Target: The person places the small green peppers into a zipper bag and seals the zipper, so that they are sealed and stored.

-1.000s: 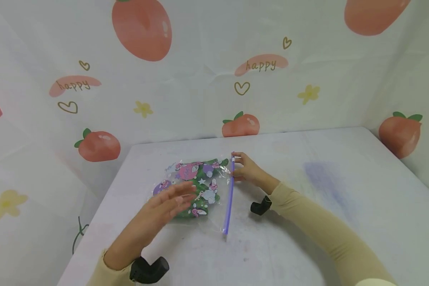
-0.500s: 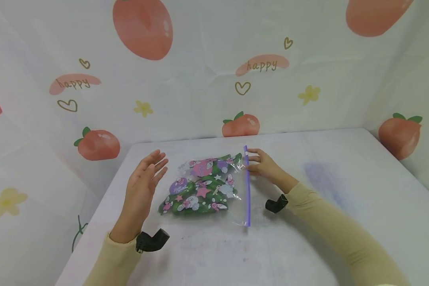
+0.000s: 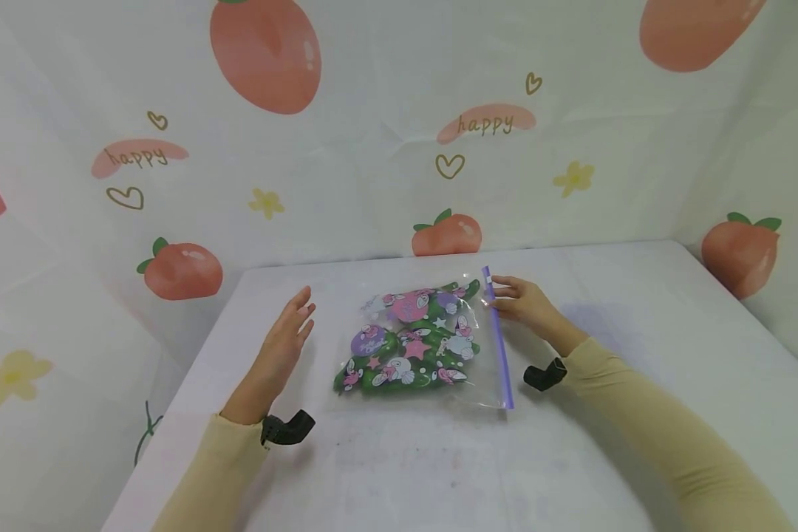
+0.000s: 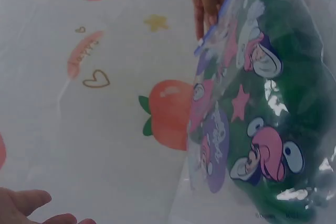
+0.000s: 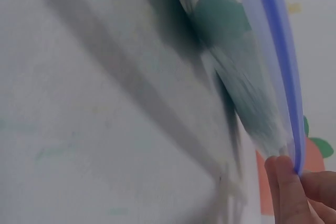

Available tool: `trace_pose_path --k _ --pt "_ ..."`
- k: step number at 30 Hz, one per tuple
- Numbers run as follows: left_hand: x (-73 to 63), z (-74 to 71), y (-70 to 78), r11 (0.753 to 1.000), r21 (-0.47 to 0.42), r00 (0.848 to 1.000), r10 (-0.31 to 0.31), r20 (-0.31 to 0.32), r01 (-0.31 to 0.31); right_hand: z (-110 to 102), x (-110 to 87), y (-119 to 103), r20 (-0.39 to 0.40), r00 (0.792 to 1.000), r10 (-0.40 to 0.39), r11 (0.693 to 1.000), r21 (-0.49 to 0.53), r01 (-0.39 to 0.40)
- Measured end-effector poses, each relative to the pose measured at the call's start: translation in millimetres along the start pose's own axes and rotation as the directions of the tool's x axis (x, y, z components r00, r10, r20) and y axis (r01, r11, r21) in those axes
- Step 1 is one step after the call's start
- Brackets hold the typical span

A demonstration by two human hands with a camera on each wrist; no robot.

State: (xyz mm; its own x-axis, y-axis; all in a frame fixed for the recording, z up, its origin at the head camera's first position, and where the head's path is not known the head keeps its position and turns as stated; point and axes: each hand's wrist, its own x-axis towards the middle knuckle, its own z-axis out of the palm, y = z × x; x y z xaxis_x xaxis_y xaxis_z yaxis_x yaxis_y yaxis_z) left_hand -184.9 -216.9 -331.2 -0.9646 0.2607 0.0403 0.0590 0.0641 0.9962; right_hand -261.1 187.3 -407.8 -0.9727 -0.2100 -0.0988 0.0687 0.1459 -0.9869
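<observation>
A clear zip bag printed with pink and purple cartoon figures lies over the middle of the table, bulging with long green things. Its purple zip edge faces right. My right hand pinches the far end of that edge; in the right wrist view the thumb and fingers meet at the strip's end. My left hand is held apart from the bag, to its left, with fingers extended and nothing in them. The bag fills the right side of the left wrist view.
The white table ends at a hanging cloth printed with peaches, hearts and flowers. Each wrist wears a black camera mount. A thin green cord shows beyond the table's left edge.
My right hand has moved right, sliding the bag with it. The left hand has drawn back from over the bag to its left side.
</observation>
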Motion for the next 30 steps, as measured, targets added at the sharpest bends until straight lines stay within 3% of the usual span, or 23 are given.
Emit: trace_pose_path --k 5,11,19,30 --pt "8.3 -6.2 -16.7 0.998 0.045 0.99 -0.051 0.13 0.045 -9 -3.8 4 -0.016 1.0 -0.007 1.0 -0.025 0.006" --pt "14.2 -7.7 -30.1 0.98 0.113 0.958 -0.184 0.219 0.163 -16 -5.3 5 -0.017 1.0 -0.009 0.999 -0.042 0.008" --pt "21.3 -6.1 -37.4 0.957 0.132 0.931 -0.283 0.23 0.258 -25 -5.6 6 -0.02 1.0 -0.001 1.0 -0.022 0.0" --pt "25.1 -12.7 -42.7 0.955 0.175 0.921 -0.282 0.268 0.241 -35 -6.0 8 -0.016 1.0 0.007 1.0 0.016 -0.006"
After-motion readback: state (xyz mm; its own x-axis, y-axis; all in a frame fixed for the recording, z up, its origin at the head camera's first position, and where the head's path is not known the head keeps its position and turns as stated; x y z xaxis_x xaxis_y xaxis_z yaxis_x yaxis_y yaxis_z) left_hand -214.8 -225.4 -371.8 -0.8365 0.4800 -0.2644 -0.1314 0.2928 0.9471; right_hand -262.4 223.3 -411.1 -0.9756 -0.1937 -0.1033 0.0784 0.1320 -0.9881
